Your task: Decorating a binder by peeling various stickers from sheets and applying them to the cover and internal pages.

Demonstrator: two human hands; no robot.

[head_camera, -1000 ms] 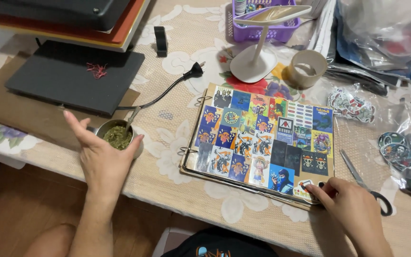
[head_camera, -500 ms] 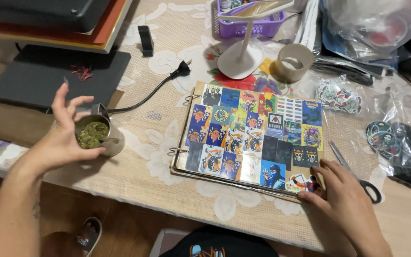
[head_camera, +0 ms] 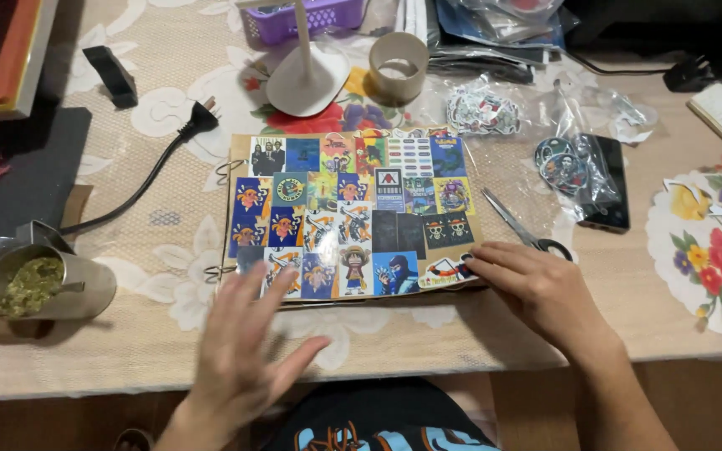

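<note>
Lace-patterned cloth with printed flowers covers the bench, which is crowded at its far side and barer along the near edge. A sticker-covered board lies flat in front of both hands. The right hand rests flat, fingers together, with its fingertips pressed on the board's near right corner. The left hand is blurred, open wide and holding nothing, hovering over the near left corner.

A sweep of the left hand outward could strike the metal cup of green herb just to its left, and the contents would be spilled on the cloth. The black cord beyond that hand could be snagged. Scissors lie just beyond the right hand's fingers, blades pointing away; a careless reach could be nicked. The near bench edge is close under both wrists, so a board pulled back could tip off. Open room is found mainly between the cup and the board, and to the right of the right hand.
</note>
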